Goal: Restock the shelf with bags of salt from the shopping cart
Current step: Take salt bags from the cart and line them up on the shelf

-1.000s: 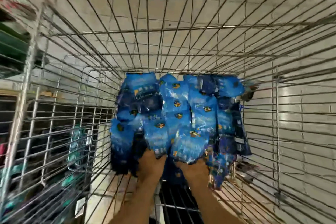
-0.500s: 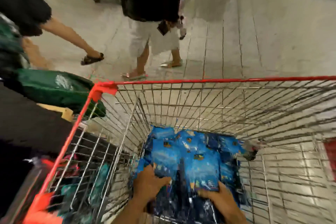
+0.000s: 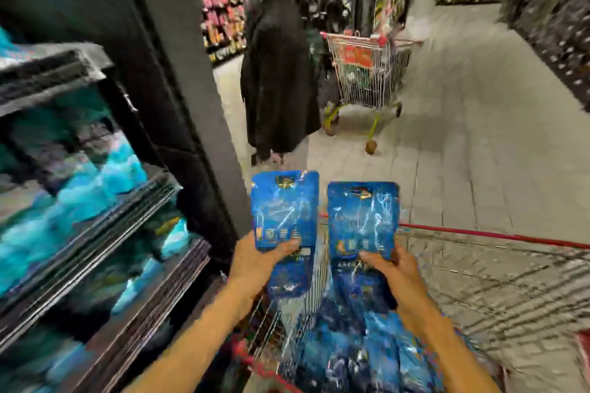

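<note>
Each hand grips one blue salt bag: left hand, right hand. Many bags remain in the shopping cart; the shelf looks partly stocked.

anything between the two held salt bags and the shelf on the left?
Nothing visible. The left hand and right hand each hold a salt bag above the cart; the shelf sits open to their left.
</note>
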`<state>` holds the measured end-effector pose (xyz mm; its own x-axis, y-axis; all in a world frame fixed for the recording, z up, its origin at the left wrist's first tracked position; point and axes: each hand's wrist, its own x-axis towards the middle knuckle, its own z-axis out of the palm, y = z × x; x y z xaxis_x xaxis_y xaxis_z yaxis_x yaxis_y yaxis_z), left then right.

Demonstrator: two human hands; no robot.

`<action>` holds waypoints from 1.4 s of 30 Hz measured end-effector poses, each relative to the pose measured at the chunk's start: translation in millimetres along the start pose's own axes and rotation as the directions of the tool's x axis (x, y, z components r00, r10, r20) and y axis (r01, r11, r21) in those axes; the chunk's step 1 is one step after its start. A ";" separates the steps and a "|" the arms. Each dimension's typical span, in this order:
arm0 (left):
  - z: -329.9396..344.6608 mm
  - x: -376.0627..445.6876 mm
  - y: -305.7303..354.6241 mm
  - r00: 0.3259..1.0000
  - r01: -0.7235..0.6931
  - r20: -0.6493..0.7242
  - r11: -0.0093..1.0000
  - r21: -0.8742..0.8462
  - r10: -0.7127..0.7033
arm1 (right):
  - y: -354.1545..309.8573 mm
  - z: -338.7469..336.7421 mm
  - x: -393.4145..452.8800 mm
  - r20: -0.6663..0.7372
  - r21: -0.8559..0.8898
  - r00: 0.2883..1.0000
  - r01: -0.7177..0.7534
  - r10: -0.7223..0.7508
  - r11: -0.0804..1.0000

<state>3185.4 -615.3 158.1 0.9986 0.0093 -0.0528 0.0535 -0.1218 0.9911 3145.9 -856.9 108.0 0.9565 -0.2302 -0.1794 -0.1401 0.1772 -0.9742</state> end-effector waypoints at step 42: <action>-757.4 -429.2 236.2 0.211 -0.219 -0.967 0.971 0.097 0.144 | -224.0 867.2 -453.5 0.978 0.026 0.205 0.054 -0.036 0.998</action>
<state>2767.3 103.8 507.4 0.2156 0.9440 0.2499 -0.1666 -0.2166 0.9619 2965.6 37.7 526.5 0.4517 0.8822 0.1327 -0.0820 0.1892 -0.9785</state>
